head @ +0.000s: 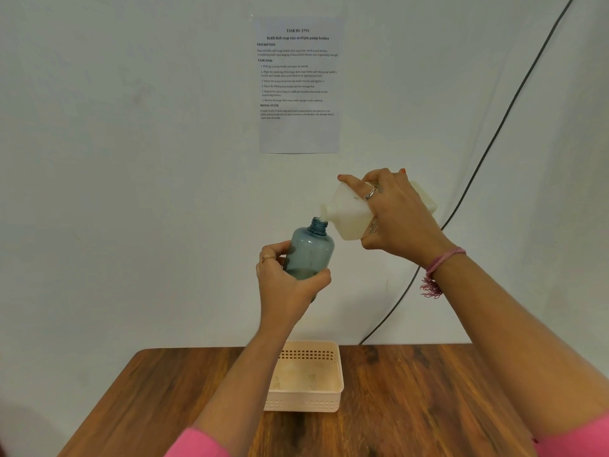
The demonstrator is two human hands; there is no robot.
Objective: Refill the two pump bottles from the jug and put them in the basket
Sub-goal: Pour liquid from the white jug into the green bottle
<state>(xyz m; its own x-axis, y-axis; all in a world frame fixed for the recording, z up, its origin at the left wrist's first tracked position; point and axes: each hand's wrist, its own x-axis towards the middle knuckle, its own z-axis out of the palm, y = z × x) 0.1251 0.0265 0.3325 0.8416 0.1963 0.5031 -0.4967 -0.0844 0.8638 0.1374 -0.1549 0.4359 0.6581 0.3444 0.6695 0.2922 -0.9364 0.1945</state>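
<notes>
Above the brown wooden table (412, 384) and the empty cream plastic basket (337, 384), the left hand (286, 278) gripped the open blue see-through bottle (309, 250) upright while the right hand (395, 216) gripped the tipped white plastic jug (349, 209), spout just beside the bottle's mouth, likely to pour.

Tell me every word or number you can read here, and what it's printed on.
Paper sheet on the wall:
"TASK ID: 3791"
"Refill dish soap into multiple pump bottles"
"DESCRIPTION"
"TASK GOAL"
"INITIAL STATE"
Its paragraphs and numbered steps are too small to read reliably.
White jug: small label print near the palm, unreadable.
Blue bottle, basket: no text.
</notes>
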